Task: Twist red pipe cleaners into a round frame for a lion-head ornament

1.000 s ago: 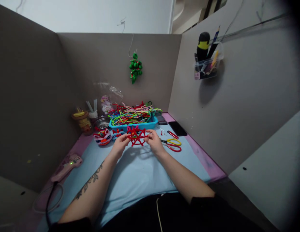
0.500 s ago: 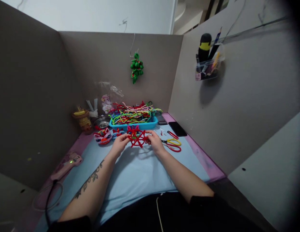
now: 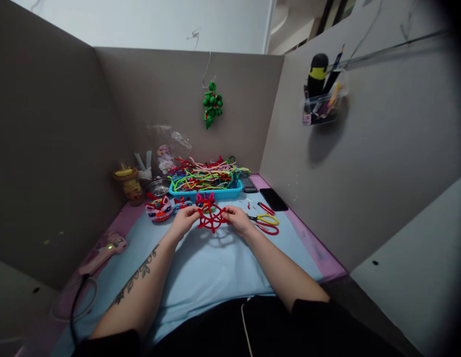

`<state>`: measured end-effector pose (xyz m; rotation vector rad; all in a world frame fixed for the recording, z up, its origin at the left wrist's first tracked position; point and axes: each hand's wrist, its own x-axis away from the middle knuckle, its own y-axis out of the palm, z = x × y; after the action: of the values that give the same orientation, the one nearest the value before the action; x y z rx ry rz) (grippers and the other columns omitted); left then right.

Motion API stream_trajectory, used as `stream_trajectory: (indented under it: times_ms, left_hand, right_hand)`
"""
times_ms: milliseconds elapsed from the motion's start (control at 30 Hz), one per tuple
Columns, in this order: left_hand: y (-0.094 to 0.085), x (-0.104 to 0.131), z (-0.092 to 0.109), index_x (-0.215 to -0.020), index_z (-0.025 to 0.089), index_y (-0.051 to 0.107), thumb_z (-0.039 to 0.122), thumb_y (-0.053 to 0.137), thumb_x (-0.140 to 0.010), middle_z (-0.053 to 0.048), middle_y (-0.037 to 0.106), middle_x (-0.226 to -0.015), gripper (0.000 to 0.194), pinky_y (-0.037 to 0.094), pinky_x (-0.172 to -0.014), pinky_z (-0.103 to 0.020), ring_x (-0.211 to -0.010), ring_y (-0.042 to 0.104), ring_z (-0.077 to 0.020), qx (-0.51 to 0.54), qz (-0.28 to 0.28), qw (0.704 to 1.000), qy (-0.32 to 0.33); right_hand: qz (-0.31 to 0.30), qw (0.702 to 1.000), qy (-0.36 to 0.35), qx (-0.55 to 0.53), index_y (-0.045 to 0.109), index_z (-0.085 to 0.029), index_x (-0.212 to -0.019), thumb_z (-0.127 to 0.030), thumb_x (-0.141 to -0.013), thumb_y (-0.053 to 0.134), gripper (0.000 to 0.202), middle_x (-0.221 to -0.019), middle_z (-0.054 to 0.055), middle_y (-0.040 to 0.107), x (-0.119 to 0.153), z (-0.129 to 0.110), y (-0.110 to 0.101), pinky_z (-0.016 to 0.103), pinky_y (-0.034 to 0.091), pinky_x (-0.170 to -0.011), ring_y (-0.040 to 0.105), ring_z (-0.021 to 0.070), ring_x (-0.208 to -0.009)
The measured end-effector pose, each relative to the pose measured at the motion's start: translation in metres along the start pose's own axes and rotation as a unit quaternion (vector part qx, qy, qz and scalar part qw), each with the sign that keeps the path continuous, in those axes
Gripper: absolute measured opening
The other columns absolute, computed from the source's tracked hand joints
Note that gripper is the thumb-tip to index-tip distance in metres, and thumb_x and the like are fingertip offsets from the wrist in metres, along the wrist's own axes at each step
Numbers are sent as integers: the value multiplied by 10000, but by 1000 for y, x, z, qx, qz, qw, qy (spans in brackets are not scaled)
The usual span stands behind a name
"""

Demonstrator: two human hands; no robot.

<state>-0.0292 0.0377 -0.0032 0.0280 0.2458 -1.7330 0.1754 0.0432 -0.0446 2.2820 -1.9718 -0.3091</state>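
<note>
A red wheel-shaped piece (image 3: pixel 212 218) with spokes, like bent pipe cleaner, is held up over the blue cloth. My left hand (image 3: pixel 186 219) pinches its left edge, and my right hand (image 3: pixel 236 218) grips its right edge. Just behind it, partly covered, sits a pink and red figure (image 3: pixel 205 198). Further left are a blue and red figure (image 3: pixel 182 204) and a pink and red animal face (image 3: pixel 158 209). Beside my right hand lie scissors (image 3: pixel 266 224) with one yellow and one red handle.
Behind stands a blue tray (image 3: pixel 204 195) heaped with colourful pipe cleaners. A metal bowl (image 3: pixel 158 188) and a brown cup (image 3: pixel 129 186) are at the back left. A phone (image 3: pixel 273 199) and red cutter (image 3: pixel 266 208) lie right; a pink glue gun (image 3: pixel 104 254) lies left.
The red wheel has tilted and sits slightly lower between my hands. Both hands still hold it. The whole view has shifted slightly.
</note>
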Motion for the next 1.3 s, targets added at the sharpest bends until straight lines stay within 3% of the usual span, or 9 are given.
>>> stream_trajectory:
  times_ms: [133,267,433,667,900,1300]
  left_hand:
    - [-5,-2,-2,-661,154,664,272,628,-654,7,569,-583,124,330,-537,-219,-539,443,-105,-9,-11,1000,12]
    - [-4,0,-2,-673,145,650,272,604,-656,17,561,-580,136,345,-551,-219,-544,447,-103,-18,-83,996,-15]
    - [3,6,1,-711,125,643,268,587,-652,16,585,-615,165,371,-582,-223,-572,485,-107,-43,-151,987,-44]
    - [6,7,3,-726,124,620,339,612,-652,11,572,-613,227,376,-549,-225,-558,491,-108,-26,-137,988,-66]
    - [7,6,3,-685,122,597,317,613,-643,27,524,-573,200,332,-505,-208,-518,437,-86,-24,-121,991,-50]
    - [6,3,-3,-680,123,596,316,608,-680,45,493,-547,193,318,-516,-202,-506,416,-73,6,-116,993,-35]
  right_hand:
    - [-16,999,13,30,643,-164,-681,-270,-552,706,179,-569,-39,561,-1,-5,-3,207,262,-482,400,73,-501]
    - [-9,999,44,-2,694,-181,-804,-268,-582,644,243,-755,15,657,2,-11,-2,211,306,-506,506,112,-617]
    - [-108,990,57,-72,653,-187,-803,-197,-563,677,242,-727,-9,628,11,-14,7,202,331,-509,524,109,-613]
    - [-176,978,61,-91,587,-174,-749,-165,-551,716,236,-605,-35,576,14,-14,10,192,289,-475,467,81,-521]
    - [-151,984,22,-87,582,-158,-649,-172,-471,793,277,-590,-48,568,11,-7,12,183,297,-486,446,59,-514]
    - [-125,990,13,-66,584,-164,-633,-196,-469,791,266,-583,-48,552,11,-11,9,186,267,-444,402,55,-472]
